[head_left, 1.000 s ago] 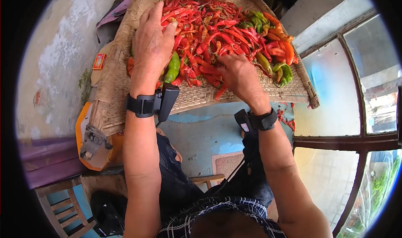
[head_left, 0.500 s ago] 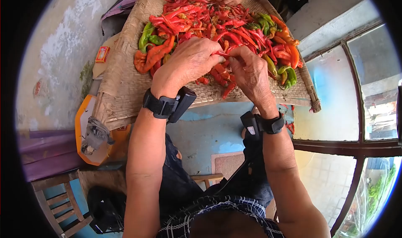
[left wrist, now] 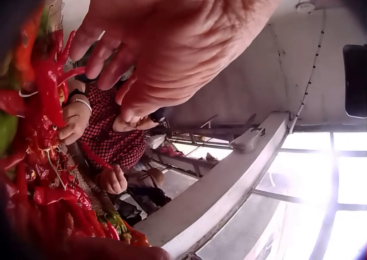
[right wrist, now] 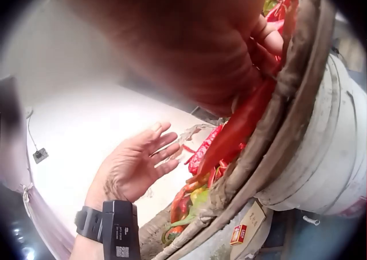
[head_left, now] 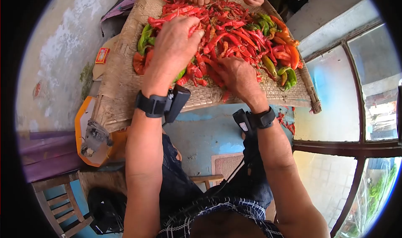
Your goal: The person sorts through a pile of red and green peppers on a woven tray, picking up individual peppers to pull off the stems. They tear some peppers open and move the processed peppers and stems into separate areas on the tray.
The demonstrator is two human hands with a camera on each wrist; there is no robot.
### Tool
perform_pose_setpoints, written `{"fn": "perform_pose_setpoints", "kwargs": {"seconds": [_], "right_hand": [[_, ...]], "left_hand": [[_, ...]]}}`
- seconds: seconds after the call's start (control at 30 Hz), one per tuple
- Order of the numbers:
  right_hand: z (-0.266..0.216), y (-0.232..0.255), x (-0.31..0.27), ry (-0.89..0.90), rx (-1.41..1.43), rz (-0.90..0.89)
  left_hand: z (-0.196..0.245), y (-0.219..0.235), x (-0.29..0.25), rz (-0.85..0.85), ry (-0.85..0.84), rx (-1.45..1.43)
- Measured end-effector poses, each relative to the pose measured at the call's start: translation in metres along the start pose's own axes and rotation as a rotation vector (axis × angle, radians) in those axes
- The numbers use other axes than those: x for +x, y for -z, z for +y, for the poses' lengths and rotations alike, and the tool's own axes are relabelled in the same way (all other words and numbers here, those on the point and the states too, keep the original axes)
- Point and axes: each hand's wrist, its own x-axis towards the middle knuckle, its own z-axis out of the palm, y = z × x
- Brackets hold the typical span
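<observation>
A wooden stool (head_left: 58, 202) stands at lower left, an orange container (head_left: 86, 125) beside the tray's near corner. A small red box (head_left: 101, 55) lies by the stained wall (head_left: 58, 41) (label unreadable). Window panes (head_left: 368, 78) fill the right.

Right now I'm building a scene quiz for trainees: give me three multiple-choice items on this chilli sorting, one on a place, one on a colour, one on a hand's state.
1. Where do the chillies lie?
A. in a metal bowl
B. on a woven tray
C. on the floor

2. Most chillies are which colour?
A. red
B. purple
C. white

3. How is the left hand?
A. clenched on a knife
B. fingers straight over the pile
C. out of sight

Answers:
1 B, the woven tray shows beneath the pile.
2 A, red dominates, with a few green and orange.
3 B, the right wrist view shows its fingers spread.
</observation>
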Motion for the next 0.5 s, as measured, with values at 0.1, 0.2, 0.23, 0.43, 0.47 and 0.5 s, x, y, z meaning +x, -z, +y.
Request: {"fn": "perform_pose_setpoints", "kwargs": {"seconds": [0.1, 0.2, 0.23, 0.43, 0.47, 0.5], "right_hand": [[0.004, -0.002, 0.001, -0.006, -0.095, -0.032], [0.009, -0.004, 0.0, -0.015, -0.009, 0.032], [0.008, -0.003, 0.0, -0.012, -0.009, 0.036], [0.008, 0.014, -0.007, -0.056, 0.188, 0.111], [0.007, 0.013, -0.008, -0.06, 0.113, 0.031], [0.006, 0.012, -0.008, -0.065, 0.038, -0.048]], "left_hand": [[0.003, -0.005, -0.001, 0.001, -0.019, -0.055], [0.005, -0.005, -0.006, -0.024, -0.031, -0.051], [0.004, -0.005, -0.005, -0.071, -0.017, -0.055], [0.012, -0.005, -0.006, -0.249, 0.013, -0.157], [0.014, -0.006, -0.005, -0.279, 0.009, -0.171], [0.013, -0.008, -0.005, -0.296, 0.018, -0.163]]}}
